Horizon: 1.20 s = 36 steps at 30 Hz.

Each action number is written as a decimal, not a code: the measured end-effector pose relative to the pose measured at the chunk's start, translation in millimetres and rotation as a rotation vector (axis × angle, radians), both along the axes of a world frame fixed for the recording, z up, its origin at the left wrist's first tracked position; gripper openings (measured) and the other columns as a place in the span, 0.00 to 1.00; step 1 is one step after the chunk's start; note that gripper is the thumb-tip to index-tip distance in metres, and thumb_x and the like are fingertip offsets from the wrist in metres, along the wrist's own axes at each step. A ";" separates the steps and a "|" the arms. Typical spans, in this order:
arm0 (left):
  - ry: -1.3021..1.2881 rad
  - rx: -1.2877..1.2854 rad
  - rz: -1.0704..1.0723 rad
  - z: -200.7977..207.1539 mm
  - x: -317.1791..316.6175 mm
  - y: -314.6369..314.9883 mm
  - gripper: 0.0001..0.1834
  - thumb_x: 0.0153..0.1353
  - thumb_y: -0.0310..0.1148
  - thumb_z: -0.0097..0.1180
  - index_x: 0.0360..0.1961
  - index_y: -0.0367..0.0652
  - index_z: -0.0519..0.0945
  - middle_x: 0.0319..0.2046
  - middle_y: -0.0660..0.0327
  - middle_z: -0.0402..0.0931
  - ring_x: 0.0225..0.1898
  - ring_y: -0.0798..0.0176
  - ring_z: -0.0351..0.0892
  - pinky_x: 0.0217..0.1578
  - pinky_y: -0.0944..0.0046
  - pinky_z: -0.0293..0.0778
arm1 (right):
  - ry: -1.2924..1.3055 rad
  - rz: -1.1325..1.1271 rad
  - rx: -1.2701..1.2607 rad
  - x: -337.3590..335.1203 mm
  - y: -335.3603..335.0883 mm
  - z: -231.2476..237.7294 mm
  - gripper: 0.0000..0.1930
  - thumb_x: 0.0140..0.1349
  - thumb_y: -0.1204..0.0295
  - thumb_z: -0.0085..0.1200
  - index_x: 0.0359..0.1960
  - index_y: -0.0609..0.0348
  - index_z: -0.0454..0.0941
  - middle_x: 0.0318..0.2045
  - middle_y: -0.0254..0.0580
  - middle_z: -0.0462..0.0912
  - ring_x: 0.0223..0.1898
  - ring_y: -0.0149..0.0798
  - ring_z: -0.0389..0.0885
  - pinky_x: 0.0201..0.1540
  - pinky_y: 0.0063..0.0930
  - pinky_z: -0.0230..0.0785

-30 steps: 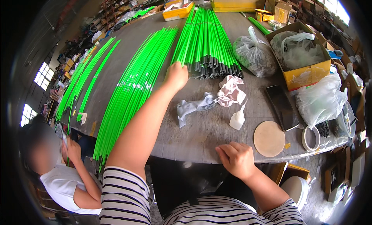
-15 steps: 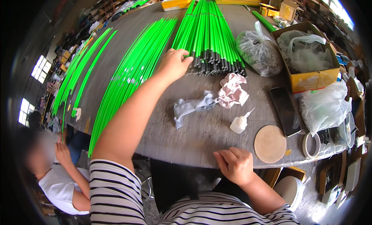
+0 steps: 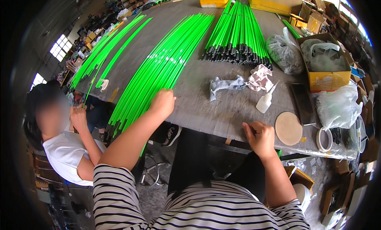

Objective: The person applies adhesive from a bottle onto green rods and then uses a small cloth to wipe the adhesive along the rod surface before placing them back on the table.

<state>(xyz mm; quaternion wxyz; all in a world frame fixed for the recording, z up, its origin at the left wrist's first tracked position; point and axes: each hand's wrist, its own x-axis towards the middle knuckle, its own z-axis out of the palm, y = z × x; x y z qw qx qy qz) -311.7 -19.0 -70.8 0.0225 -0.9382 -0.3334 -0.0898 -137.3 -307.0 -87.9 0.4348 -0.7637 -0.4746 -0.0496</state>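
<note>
Probably light and springy, the middle spread of green rods should flex when lifted by one end; their sheen suggests smooth surfaces that could slide against each other. A single rod looks easiest to control near its middle, while a handful would call for a firm wrap so none slips out. They seem hard to break, though a sharp bend might kink one.

They lie side by side on the table, bright green and very slender, with pale glints across the middle and dark tips at the near end, which overhangs the table edge. The left hand is at their right side, its fingers curled; whether they grip a rod, I cannot tell. Beyond and to the right, another bundle fans out toward black ends.

Farther right are a grey cloth, a pinkish cloth and a white squeeze bottle. The right hand is at the table edge, fingers half curled and thumb apart; I cannot tell whether they hold anything.
</note>
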 end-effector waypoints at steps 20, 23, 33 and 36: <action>0.122 -0.200 0.226 14.1 -23.7 -20.8 0.12 0.49 0.32 0.52 0.30 0.31 0.76 0.31 0.46 0.76 0.36 0.47 0.76 0.37 0.53 0.73 | -0.101 -0.144 -0.004 -14.1 3.6 -6.9 0.12 0.49 0.70 0.57 0.15 0.64 0.72 0.13 0.46 0.71 0.15 0.46 0.70 0.19 0.33 0.60; 0.055 -0.206 0.194 18.1 -31.8 -30.9 0.13 0.51 0.34 0.50 0.28 0.32 0.75 0.30 0.46 0.76 0.34 0.45 0.76 0.36 0.53 0.72 | -0.104 -0.153 0.009 -13.8 3.8 -7.4 0.12 0.49 0.70 0.57 0.15 0.64 0.72 0.13 0.47 0.71 0.15 0.46 0.70 0.19 0.33 0.60; -0.610 -0.956 0.121 45.5 -110.8 -107.6 0.17 0.62 0.40 0.44 0.24 0.36 0.68 0.12 0.60 0.67 0.11 0.67 0.66 0.15 0.69 0.63 | -0.140 -0.180 0.006 -14.5 4.6 -12.6 0.13 0.49 0.69 0.58 0.14 0.64 0.71 0.12 0.46 0.70 0.14 0.46 0.69 0.18 0.33 0.60; -0.733 -1.006 -0.096 55.0 -116.5 -119.3 0.17 0.65 0.40 0.37 0.29 0.38 0.68 0.11 0.66 0.61 0.10 0.75 0.60 0.12 0.74 0.59 | -0.143 -0.189 0.011 -16.8 7.4 -13.3 0.13 0.49 0.69 0.58 0.14 0.64 0.71 0.12 0.47 0.70 0.14 0.46 0.69 0.18 0.32 0.60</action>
